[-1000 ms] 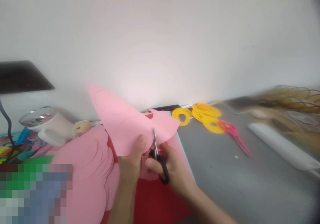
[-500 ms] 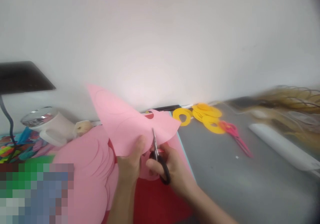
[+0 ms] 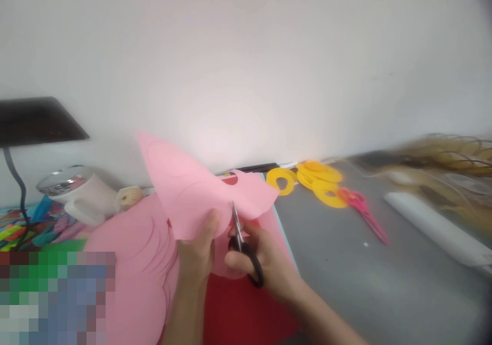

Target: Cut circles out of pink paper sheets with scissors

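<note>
A curved pink paper sheet [image 3: 192, 191] with faint curved outlines is held up over the table. My left hand [image 3: 198, 245] pinches its lower edge, thumb on top and fingers hidden behind. My right hand [image 3: 257, 255] is closed around the black handles of a pair of scissors [image 3: 236, 227], whose blades meet the sheet's edge to the right of my left thumb. Under my hands lies red paper [image 3: 246, 311]. A pile of cut pink paper pieces [image 3: 130, 278] spreads out to the left.
Yellow paper rings [image 3: 319, 176] and pink scissors [image 3: 367, 214] lie on the grey table [image 3: 346, 288]. A white mug [image 3: 90, 199] stands at the left, below a dark panel [image 3: 38, 122]. At the right is a white roll-like object [image 3: 434, 227].
The scissor blades have shifted slightly left and down along the sheet. My left hand has moved a little left with the paper. The view has shifted slightly.
</note>
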`<state>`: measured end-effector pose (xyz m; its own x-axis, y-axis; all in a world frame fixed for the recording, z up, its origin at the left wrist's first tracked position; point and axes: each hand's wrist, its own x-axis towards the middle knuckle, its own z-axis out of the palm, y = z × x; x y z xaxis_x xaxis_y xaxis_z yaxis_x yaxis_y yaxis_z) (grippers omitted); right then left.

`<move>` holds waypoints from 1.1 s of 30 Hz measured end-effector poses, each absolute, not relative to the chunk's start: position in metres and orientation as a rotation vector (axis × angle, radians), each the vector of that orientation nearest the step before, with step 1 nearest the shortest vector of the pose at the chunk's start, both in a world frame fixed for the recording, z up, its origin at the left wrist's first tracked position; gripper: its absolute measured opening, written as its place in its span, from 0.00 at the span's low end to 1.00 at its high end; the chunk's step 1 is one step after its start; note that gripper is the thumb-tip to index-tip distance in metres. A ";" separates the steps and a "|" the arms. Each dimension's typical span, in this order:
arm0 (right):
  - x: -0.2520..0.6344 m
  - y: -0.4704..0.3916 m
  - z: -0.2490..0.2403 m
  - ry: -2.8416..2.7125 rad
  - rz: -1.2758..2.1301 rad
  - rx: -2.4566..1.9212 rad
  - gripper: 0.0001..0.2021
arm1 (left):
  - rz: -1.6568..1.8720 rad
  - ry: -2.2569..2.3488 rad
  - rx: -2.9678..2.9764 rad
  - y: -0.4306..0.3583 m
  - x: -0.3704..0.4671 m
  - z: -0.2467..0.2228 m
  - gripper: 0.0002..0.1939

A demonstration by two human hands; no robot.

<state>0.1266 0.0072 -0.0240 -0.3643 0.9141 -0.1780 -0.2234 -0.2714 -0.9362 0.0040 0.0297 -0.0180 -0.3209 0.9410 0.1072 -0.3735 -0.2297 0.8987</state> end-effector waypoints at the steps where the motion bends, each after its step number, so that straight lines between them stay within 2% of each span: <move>1: 0.128 0.008 -0.024 -1.136 1.770 -0.941 0.26 | 1.736 0.978 0.882 0.030 0.002 -0.018 0.10; 8: 0.128 0.008 -0.021 -1.256 1.764 -0.739 0.18 | 1.803 0.835 0.711 0.034 -0.013 -0.022 0.07; 15: 0.127 0.011 -0.027 -1.482 1.396 -1.115 0.09 | 1.837 0.705 0.596 0.033 -0.020 -0.017 0.07; 17: 0.127 0.014 -0.032 -1.506 1.110 -1.262 0.11 | 1.792 0.688 0.665 0.032 -0.021 -0.016 0.07; 21: 0.129 0.022 -0.046 -1.447 0.428 -1.370 0.24 | 1.618 0.665 0.713 0.033 -0.022 -0.017 0.07; 24: 0.131 0.024 -0.052 -1.429 0.222 -1.404 0.27 | 1.509 0.662 0.605 0.038 -0.021 -0.020 0.06; 27: 0.133 0.022 -0.048 -1.488 0.502 -1.480 0.18 | 1.534 0.702 0.440 0.044 -0.020 -0.021 0.08; 30: 0.137 0.018 -0.034 -1.565 1.152 -1.270 0.07 | 1.673 0.741 0.399 0.044 -0.020 -0.020 0.10; 32: 0.142 0.017 -0.024 -1.586 1.582 -0.960 0.07 | 1.759 0.758 0.423 0.042 -0.022 -0.019 0.10; 33: 0.143 0.016 -0.020 -1.588 1.731 -0.833 0.10 | 1.779 0.767 0.434 0.040 -0.023 -0.018 0.08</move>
<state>0.1435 0.0160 -0.0198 -0.5957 0.8026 -0.0320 -0.0370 -0.0672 -0.9971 -0.0231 0.0405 -0.0184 -0.3361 0.9385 -0.0791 -0.7017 -0.1935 0.6857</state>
